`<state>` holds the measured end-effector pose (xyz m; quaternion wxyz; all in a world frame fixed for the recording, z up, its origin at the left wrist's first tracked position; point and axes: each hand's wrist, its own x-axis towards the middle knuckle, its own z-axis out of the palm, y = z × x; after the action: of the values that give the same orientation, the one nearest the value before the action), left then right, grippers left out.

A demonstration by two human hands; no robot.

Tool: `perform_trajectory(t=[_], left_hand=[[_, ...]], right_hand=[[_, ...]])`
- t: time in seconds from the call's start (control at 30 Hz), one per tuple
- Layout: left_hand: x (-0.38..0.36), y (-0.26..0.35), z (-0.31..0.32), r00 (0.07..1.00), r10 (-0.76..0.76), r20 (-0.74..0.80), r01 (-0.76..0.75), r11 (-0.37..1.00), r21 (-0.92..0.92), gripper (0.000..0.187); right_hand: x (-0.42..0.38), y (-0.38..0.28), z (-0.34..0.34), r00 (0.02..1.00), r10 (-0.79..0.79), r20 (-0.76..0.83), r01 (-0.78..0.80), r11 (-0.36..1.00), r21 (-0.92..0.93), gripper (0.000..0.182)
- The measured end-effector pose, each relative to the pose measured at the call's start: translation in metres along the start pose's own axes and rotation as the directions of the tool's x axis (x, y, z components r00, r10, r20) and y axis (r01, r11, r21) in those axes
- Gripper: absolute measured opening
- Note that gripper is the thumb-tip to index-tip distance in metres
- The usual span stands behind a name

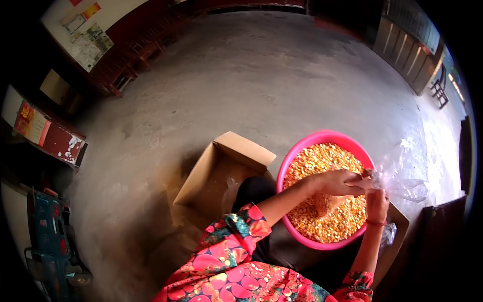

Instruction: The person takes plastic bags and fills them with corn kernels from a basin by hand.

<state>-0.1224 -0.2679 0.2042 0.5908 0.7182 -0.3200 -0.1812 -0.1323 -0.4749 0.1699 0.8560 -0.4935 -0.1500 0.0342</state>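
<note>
A pink basin (285, 221) holds a heap of small golden-yellow pieces (327, 156) that look like corn kernels. Over it, my left hand (338, 182) pinches the gathered neck of a clear plastic bag (402, 183). My right hand (376, 202) is closed on the same neck, beside the left at the basin's right rim. The bag's loose top flares out to the right. Its lower part seems filled and rests on the golden pieces, partly hidden beneath my left hand and forearm.
An open cardboard box (198, 176) stands left of the basin, with some clear plastic in it. Another cardboard edge (397, 226) shows at the right, near crumpled plastic (388, 234). Concrete floor (241, 75) stretches ahead. A teal object (50, 236) stands at far left.
</note>
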Motion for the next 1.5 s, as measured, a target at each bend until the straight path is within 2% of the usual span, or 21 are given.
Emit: perform_trajectory(t=[0.07,0.2,0.23,0.27,0.33,0.53,0.6,0.63,0.67,0.7,0.77,0.83,0.87,0.93,1.03,1.1,1.2,1.33,1.4,1.47,1.5], left_hand=[[-0.001,-0.001,-0.006,0.995,-0.035,0.099,0.063,0.952,-0.299,0.055],[0.0,0.0,0.0,0.999,0.001,0.049,0.017,0.935,-0.354,0.047],[0.0,0.002,-0.001,0.997,-0.018,0.073,0.041,0.946,-0.323,0.046],[0.001,0.003,-0.003,0.994,-0.091,0.06,0.096,0.991,-0.092,0.036],[-0.005,0.006,-0.001,0.999,0.032,-0.037,-0.021,0.966,0.26,0.025],[0.004,-0.008,0.007,0.953,0.049,-0.299,-0.005,0.989,0.145,0.02],[0.007,-0.021,0.005,0.934,0.142,-0.327,-0.071,0.972,0.222,0.023],[0.008,-0.01,0.006,0.926,0.137,-0.352,-0.141,0.99,0.013,0.028],[0.005,0.003,0.005,0.922,0.123,-0.367,-0.208,0.957,-0.202,0.034],[0.004,0.009,0.003,0.921,0.124,-0.369,-0.197,0.966,-0.168,0.038],[0.002,0.015,0.004,0.903,0.127,-0.41,-0.172,0.982,-0.074,0.043],[0.002,0.013,0.008,0.862,0.187,-0.471,-0.19,0.981,0.04,0.038],[0.002,0.013,0.007,0.839,0.247,-0.486,-0.229,0.969,0.096,0.033],[0.001,0.008,0.009,0.824,0.232,-0.516,-0.191,0.973,0.133,0.038],[0.004,-0.008,0.005,0.852,0.221,-0.475,-0.195,0.975,0.104,0.044],[0.0,-0.014,0.009,0.871,0.112,-0.479,-0.138,0.99,-0.021,0.042],[-0.003,-0.026,0.003,0.912,0.174,-0.373,-0.155,0.985,0.081,0.038],[-0.004,-0.009,-0.004,0.975,0.004,-0.222,-0.069,0.956,-0.285,0.05],[-0.006,-0.009,-0.007,0.988,0.028,-0.151,-0.068,0.963,-0.261,0.056],[-0.009,0.0,-0.005,0.989,0.121,-0.087,-0.124,0.992,-0.032,0.06],[-0.011,0.014,-0.001,0.999,0.025,-0.032,-0.027,0.997,-0.066,0.058]], right_hand=[[0.0,-0.002,-0.008,1.0,0.026,0.018,-0.027,0.999,0.035,0.033],[0.003,0.003,-0.011,0.998,0.001,0.06,-0.004,0.998,0.059,0.03],[0.005,0.001,-0.008,0.998,-0.01,0.069,0.005,0.998,0.067,0.03],[0.005,-0.001,-0.005,0.993,-0.026,0.114,0.019,0.998,0.063,0.032],[0.004,-0.002,-0.002,0.988,-0.048,0.143,0.041,0.998,0.055,0.035],[-0.003,0.023,-0.035,0.995,0.001,-0.1,0.005,0.998,0.067,0.044],[-0.01,0.011,-0.02,0.964,0.162,-0.211,-0.209,0.952,-0.222,0.047],[-0.007,0.007,-0.014,0.968,0.226,-0.114,-0.246,0.945,-0.215,0.054],[0.003,0.003,0.009,0.989,0.112,0.096,-0.089,0.972,-0.218,0.066],[0.006,0.003,0.013,0.978,0.132,0.162,-0.078,0.95,-0.302,0.076],[0.004,0.002,0.028,0.989,0.121,0.085,-0.083,0.932,-0.353,0.077],[0.006,0.01,0.018,0.989,0.144,0.035,-0.101,0.83,-0.549,0.063],[0.006,0.0,0.034,0.998,0.015,0.056,0.02,0.821,-0.57,0.055],[0.008,-0.001,0.029,0.982,0.092,0.167,0.054,0.704,-0.708,0.045],[0.007,0.006,0.038,0.93,-0.077,0.36,0.35,0.485,-0.801,0.034],[0.006,0.014,0.035,0.947,-0.04,0.32,0.295,0.505,-0.811,0.019],[0.005,0.011,0.037,0.942,-0.082,0.326,0.322,0.502,-0.803,0.016],[0.003,0.001,0.047,0.922,-0.182,0.343,0.381,0.596,-0.707,0.013],[0.002,0.002,0.044,0.912,-0.239,0.332,0.408,0.577,-0.708,0.013],[0.001,0.002,0.039,0.944,-0.205,0.26,0.331,0.559,-0.76,0.014],[-0.001,-0.008,0.045,0.978,-0.138,0.159,0.21,0.57,-0.794,0.014]])
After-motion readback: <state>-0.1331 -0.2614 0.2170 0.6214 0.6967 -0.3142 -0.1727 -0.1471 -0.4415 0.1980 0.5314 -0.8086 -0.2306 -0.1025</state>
